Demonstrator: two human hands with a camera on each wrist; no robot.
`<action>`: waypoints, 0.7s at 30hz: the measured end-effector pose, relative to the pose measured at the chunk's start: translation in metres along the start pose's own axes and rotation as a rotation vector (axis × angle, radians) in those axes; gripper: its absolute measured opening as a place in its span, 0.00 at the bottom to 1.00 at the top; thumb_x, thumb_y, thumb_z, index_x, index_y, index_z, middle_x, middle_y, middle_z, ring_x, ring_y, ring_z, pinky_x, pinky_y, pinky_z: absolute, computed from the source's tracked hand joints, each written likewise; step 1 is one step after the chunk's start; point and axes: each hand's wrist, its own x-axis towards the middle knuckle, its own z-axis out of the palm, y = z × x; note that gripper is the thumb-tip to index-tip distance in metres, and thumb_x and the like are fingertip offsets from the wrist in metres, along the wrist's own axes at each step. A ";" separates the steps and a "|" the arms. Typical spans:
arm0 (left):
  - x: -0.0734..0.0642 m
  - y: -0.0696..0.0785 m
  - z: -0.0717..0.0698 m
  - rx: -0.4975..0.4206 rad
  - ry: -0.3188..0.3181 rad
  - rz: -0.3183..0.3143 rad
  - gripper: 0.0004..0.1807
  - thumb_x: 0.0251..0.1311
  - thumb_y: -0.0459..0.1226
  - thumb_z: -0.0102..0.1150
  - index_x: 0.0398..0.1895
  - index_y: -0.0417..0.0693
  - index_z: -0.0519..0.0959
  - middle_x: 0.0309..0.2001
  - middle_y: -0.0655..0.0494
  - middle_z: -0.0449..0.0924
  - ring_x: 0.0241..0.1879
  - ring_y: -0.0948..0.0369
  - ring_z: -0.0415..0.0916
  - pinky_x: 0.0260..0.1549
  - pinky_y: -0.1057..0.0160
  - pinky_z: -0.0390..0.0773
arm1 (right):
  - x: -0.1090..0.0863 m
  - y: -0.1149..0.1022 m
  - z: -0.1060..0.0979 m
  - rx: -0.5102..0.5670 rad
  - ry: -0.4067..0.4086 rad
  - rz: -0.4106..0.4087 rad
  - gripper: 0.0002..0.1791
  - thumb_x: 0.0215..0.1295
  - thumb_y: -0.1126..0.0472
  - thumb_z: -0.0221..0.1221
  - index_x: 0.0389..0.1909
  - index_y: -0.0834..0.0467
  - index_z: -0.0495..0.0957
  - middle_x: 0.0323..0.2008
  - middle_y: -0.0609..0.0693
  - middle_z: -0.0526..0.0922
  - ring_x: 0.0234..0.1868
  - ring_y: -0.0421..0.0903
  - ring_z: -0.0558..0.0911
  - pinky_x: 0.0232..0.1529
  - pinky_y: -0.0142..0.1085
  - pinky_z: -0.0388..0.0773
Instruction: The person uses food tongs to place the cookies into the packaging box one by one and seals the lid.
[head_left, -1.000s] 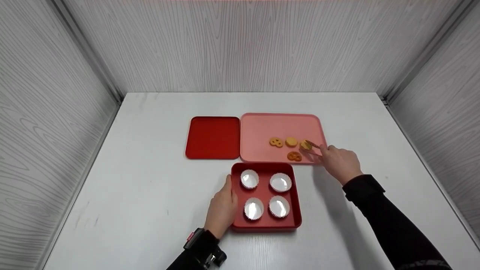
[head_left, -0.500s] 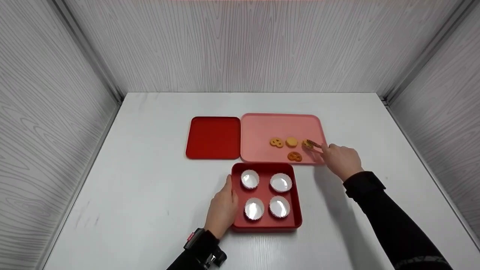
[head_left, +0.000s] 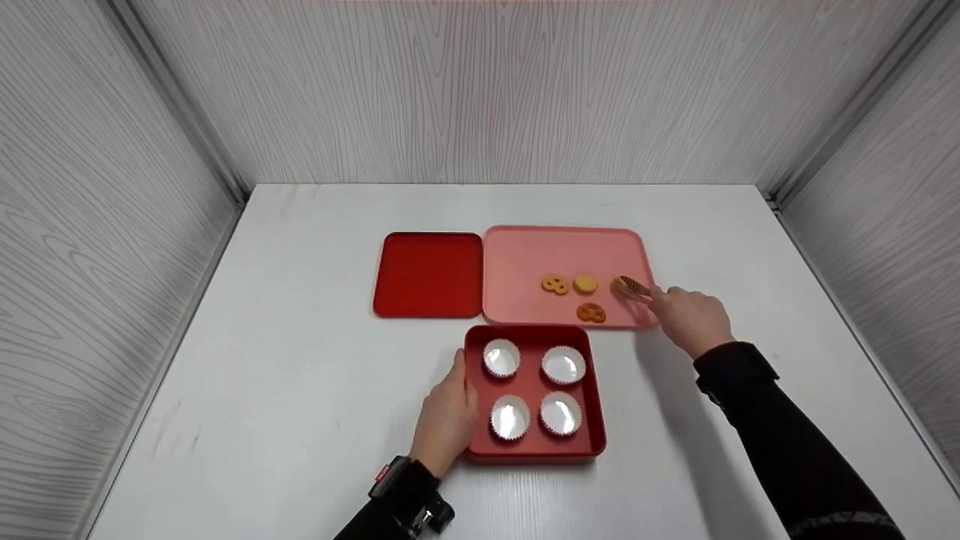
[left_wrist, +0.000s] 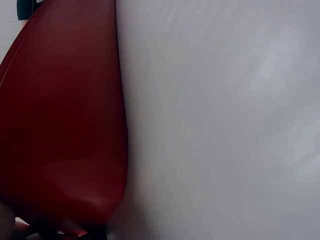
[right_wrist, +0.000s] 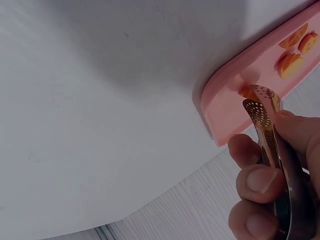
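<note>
The right hand (head_left: 691, 322) grips metal tongs (head_left: 634, 288), fingers curled round the handles, with the perforated tips over the right part of the pink tray (head_left: 525, 255). A yellow biscuit (right_wrist: 245, 92) lies at the tips, partly hidden; whether it is clamped cannot be told. Nearby on the tray: one round biscuit (head_left: 585, 283) between the tips and a pale pretzel (head_left: 555, 284), plus a browner pretzel (head_left: 591, 313) nearer the front rim. The left hand (head_left: 445, 416) holds the red box (head_left: 535, 390) by its left wall; four white fluted cups (head_left: 502, 358) stand inside. A red tray (head_left: 429, 274) sits just left of the pink one on the white bench (head_left: 300, 375).
</note>
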 end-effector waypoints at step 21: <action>-0.002 -0.002 0.000 0.026 0.021 0.048 0.30 0.74 0.34 0.51 0.76 0.32 0.62 0.62 0.36 0.78 0.53 0.46 0.83 0.53 0.47 0.81 | -0.019 0.011 0.000 0.423 0.054 0.060 0.18 0.77 0.61 0.56 0.61 0.65 0.80 0.46 0.69 0.86 0.37 0.65 0.84 0.35 0.55 0.76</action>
